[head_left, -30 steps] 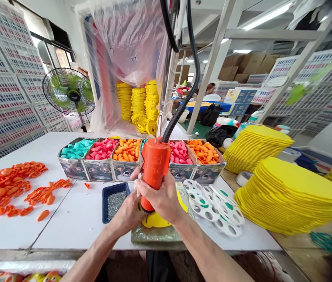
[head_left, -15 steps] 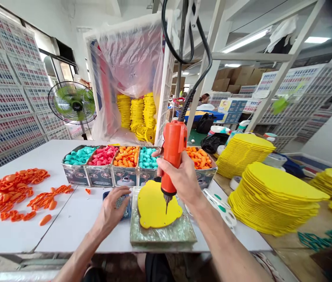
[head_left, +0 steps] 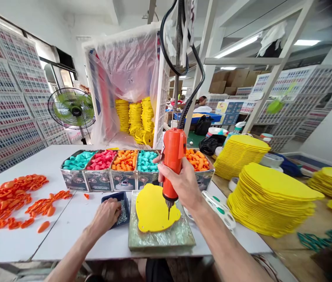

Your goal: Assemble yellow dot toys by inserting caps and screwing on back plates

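Note:
My right hand (head_left: 187, 184) is wrapped round an orange electric screwdriver (head_left: 172, 150), which hangs from a black cable. The bit points down over the right part of a yellow bear-shaped plastic plate (head_left: 152, 209), with a small gap seeming to show between them. That plate lies flat on a film-wrapped block (head_left: 160, 242). Left of the block, my left hand (head_left: 107, 214) reaches into a dark blue tray (head_left: 127, 197) of small metal screws (head_left: 121, 215). Its fingers are bent together at the screws; what is between the fingertips is hidden.
Behind the block runs a row of boxes (head_left: 98, 180) with teal, pink and orange plastic parts. Orange pieces (head_left: 10, 196) lie at the left. Stacks of yellow plates (head_left: 271, 199) stand at the right, beside a white holed part (head_left: 220, 209). A fan (head_left: 73, 109) stands behind.
My left hand has moved down and left, its fingers now bent into the screws. The screwdriver stays in my right hand, a little lower in the picture. The view has shifted slightly.

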Demonstrator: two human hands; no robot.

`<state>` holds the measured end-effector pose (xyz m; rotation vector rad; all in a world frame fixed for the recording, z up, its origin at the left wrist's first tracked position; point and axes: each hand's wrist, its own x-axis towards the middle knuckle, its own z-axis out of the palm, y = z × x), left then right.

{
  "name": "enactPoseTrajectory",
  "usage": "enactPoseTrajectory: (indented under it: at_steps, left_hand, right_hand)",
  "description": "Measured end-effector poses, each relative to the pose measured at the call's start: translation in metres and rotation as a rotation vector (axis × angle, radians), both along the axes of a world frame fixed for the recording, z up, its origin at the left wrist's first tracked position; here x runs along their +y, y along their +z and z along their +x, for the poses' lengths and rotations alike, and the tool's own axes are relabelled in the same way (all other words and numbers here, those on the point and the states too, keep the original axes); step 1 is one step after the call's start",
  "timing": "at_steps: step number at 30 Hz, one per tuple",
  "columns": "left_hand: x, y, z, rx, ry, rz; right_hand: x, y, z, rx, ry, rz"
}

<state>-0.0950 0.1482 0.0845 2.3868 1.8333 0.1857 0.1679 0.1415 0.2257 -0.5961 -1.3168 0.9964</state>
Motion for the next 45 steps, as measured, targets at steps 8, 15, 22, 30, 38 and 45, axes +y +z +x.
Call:
enactPoseTrajectory:
  at_steps: [8, 15, 22, 30, 38, 45]
  left_hand:
    - [-0.002, -0.003, -0.010, -0.075, 0.055, 0.019]
    - [-0.011, 0.001, -0.009, -0.241, 0.117, 0.056]
    - [-0.021, 0.011, 0.004, -0.632, 0.100, -0.023]
    - [-0.051, 0.022, 0.043, -0.938, 0.014, -0.148]
    - [-0.074, 0.024, 0.070, -0.965, -0.088, -0.269]
    - [-0.079, 0.026, 0.080, -0.899, -0.091, -0.266]
  right_hand:
    - [0.003, -0.005, 0.001, 0.006, 0.003, -0.022]
    - [0.004, -0.003, -0.003, 0.012, 0.000, -0.020]
    - [0.003, -0.001, -0.014, 0.068, 0.012, 0.013]
    - [0.001, 0.007, -0.033, 0.146, 0.058, -0.010]
    - [-0.001, 0.007, -0.042, 0.171, 0.088, -0.018]
    - [-0.001, 0.003, -0.044, 0.162, 0.124, -0.030]
